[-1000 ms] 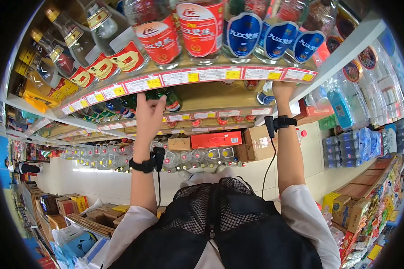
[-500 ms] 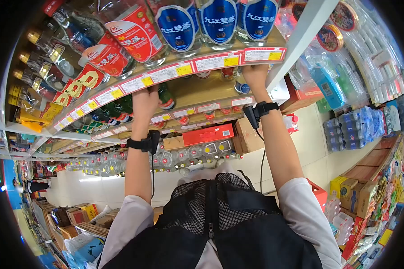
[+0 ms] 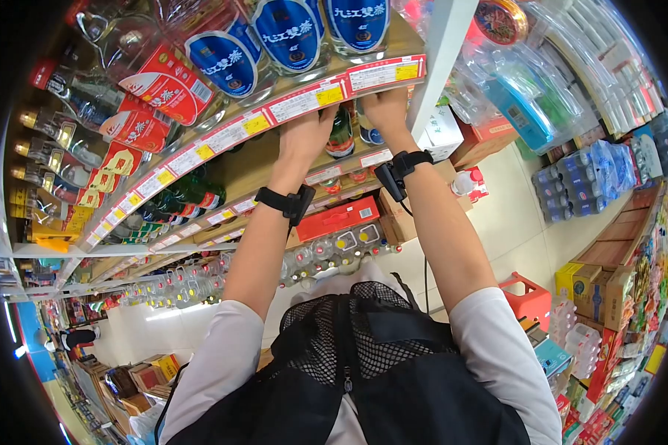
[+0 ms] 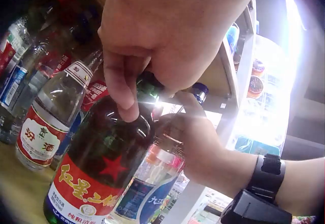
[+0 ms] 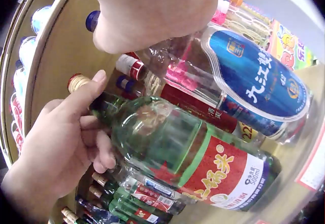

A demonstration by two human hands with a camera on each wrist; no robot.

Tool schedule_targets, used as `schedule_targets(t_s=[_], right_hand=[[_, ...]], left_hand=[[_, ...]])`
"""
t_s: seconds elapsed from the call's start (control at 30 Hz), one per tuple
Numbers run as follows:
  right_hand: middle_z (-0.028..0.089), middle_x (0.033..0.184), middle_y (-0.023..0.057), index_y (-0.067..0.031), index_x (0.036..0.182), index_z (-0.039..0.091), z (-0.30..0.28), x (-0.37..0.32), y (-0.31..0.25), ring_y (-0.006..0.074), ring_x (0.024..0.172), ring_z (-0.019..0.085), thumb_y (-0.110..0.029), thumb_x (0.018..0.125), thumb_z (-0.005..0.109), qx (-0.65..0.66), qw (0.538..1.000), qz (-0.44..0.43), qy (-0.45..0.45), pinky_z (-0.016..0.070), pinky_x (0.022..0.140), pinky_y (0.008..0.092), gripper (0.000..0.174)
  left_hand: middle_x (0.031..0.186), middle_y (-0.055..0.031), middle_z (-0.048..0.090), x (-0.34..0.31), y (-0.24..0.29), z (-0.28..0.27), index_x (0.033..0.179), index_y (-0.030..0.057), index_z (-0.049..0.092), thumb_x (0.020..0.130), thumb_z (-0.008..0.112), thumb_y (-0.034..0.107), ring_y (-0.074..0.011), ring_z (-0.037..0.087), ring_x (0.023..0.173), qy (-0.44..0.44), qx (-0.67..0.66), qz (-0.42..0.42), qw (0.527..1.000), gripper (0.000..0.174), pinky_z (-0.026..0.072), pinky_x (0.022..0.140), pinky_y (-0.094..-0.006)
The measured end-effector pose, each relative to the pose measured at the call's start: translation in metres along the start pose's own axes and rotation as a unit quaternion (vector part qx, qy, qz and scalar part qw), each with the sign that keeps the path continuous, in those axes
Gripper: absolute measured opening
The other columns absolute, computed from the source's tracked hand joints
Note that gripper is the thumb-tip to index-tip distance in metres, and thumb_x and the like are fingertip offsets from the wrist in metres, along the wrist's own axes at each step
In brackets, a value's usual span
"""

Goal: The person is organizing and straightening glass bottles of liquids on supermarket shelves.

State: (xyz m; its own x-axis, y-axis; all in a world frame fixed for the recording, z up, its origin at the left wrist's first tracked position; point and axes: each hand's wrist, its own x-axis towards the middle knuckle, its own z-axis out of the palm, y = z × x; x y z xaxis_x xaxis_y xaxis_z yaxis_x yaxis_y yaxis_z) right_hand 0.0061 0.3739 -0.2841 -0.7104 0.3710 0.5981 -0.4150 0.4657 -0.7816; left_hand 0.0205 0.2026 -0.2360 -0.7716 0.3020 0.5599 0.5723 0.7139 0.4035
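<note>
My left hand (image 3: 304, 137) is under the upper shelf edge, its thumb and fingers gripping the neck of a green glass bottle (image 5: 157, 138) with a red and white label. That bottle stands on the lower shelf, tilted in the right wrist view. Close on its right, my right hand (image 5: 152, 11) holds a clear bottle with a blue label (image 5: 254, 77) around the neck, below its blue cap (image 5: 92, 21). In the head view the shelf edge hides the fingertips of both hands. A clear bottle with a red and white label (image 4: 43, 138) stands behind the green one.
Large bottles with blue labels (image 3: 286, 33) and red labels (image 3: 167, 85) line the upper shelf (image 3: 263, 119) over my hands. A white upright (image 3: 441, 67) borders the shelf on the right. More green bottles (image 5: 137, 203) lie further left, and jugs (image 3: 193, 278) stand on the floor.
My left hand has moved right along the lower shelf with the green bottle, up beside the right hand. The right hand stays at the blue-label bottle while the head view shifts right.
</note>
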Motion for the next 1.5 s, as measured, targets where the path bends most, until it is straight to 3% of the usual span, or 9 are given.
schedule_targets(t_s=[0.5,0.8,0.9,1.0,1.1,1.2,1.3,1.4,1.5], right_hand=[[0.071,0.09,0.0162,-0.0048,0.094,0.07,0.001,0.001,-0.004,0.0339,0.084,0.068,-0.021,0.078,0.067,-0.008,1.0,0.002,0.012,0.0528,0.072,0.0403,0.023],[0.071,0.088,0.0168,-0.0031,0.095,0.07,0.003,-0.001,-0.003,0.0303,0.083,0.07,-0.022,0.078,0.07,0.016,1.0,0.011,0.02,0.0531,0.072,0.0376,0.026],[0.072,0.091,0.0161,0.0009,0.096,0.068,0.005,-0.003,0.001,0.0284,0.087,0.07,-0.014,0.077,0.07,0.086,0.996,0.017,0.026,0.0526,0.076,0.0366,0.024],[0.071,0.096,0.0177,0.001,0.1,0.067,0.004,-0.002,0.012,0.0307,0.09,0.069,-0.013,0.077,0.069,0.018,0.998,-0.042,0.036,0.0519,0.078,0.0374,0.027],[0.07,0.098,0.0189,0.0006,0.102,0.066,0.004,-0.003,0.028,0.0328,0.091,0.067,-0.013,0.078,0.068,-0.069,0.995,-0.066,0.04,0.0507,0.081,0.0394,0.028],[0.07,0.096,0.0194,0.001,0.1,0.066,0.002,-0.001,0.02,0.0334,0.092,0.067,-0.014,0.079,0.067,-0.086,0.994,-0.054,0.035,0.0501,0.082,0.0399,0.026],[0.07,0.096,0.0199,0.0015,0.099,0.066,0.001,0.0,0.016,0.0339,0.092,0.067,-0.016,0.081,0.066,-0.093,0.994,-0.041,0.028,0.05,0.082,0.0397,0.025],[0.068,0.093,0.0197,0.0034,0.099,0.063,0.001,-0.001,0.012,0.0299,0.089,0.065,-0.02,0.089,0.061,-0.108,0.992,-0.06,0.031,0.0486,0.08,0.0405,0.026],[0.069,0.093,0.0194,0.0036,0.099,0.063,0.0,-0.004,0.003,0.0301,0.088,0.065,-0.019,0.089,0.061,-0.064,0.997,-0.009,0.034,0.0488,0.08,0.04,0.025]], left_hand=[[0.084,-0.0168,0.067,0.006,0.016,0.01,0.107,0.0055,0.068,0.091,0.065,0.032,-0.0356,0.065,0.077,-0.035,-0.015,-0.069,0.997,0.032,0.0504,0.066,-0.0455],[0.079,-0.0179,0.068,-0.021,0.004,0.008,0.118,0.0022,0.06,0.091,0.063,0.041,-0.0378,0.064,0.07,0.097,0.074,0.013,0.992,0.047,0.0504,0.065,-0.0481],[0.07,-0.0172,0.067,-0.063,-0.001,-0.028,0.123,0.0006,0.055,0.092,0.063,0.041,-0.0337,0.066,0.065,-0.056,-0.049,-0.114,0.991,0.051,0.0506,0.062,-0.0447],[0.107,-0.0264,0.065,-0.115,-0.034,-0.056,0.122,-0.0014,0.054,0.092,0.061,0.042,-0.0324,0.068,0.079,-0.101,-0.12,-0.272,0.949,0.054,0.0516,0.076,-0.046],[0.108,-0.0262,0.062,-0.14,-0.065,-0.102,0.124,-0.0024,0.051,0.091,0.064,0.032,-0.0294,0.066,0.074,-0.077,-0.072,-0.341,0.934,0.049,0.0507,0.073,-0.0453],[0.108,-0.0243,0.059,-0.155,-0.107,-0.133,0.125,-0.004,0.048,0.089,0.067,0.021,-0.0317,0.064,0.073,0.156,-0.115,-0.313,0.93,0.048,0.049,0.073,-0.0469],[0.114,-0.0238,0.054,-0.15,-0.149,-0.163,0.127,-0.0049,0.045,0.087,0.067,0.016,-0.0367,0.062,0.076,0.247,0.052,-0.176,0.951,0.051,0.0476,0.075,-0.0488],[0.108,-0.0256,0.058,-0.134,-0.179,-0.188,0.118,-0.0062,0.05,0.086,0.066,0.015,-0.0399,0.062,0.085,0.225,0.076,-0.185,0.954,0.041,0.0458,0.08,-0.0509],[0.072,-0.0209,0.064,-0.116,-0.187,-0.202,0.102,-0.0053,0.058,0.088,0.061,0.014,-0.0303,0.066,0.057,0.063,-0.052,-0.321,0.944,0.023,0.0527,0.058,-0.0426]])
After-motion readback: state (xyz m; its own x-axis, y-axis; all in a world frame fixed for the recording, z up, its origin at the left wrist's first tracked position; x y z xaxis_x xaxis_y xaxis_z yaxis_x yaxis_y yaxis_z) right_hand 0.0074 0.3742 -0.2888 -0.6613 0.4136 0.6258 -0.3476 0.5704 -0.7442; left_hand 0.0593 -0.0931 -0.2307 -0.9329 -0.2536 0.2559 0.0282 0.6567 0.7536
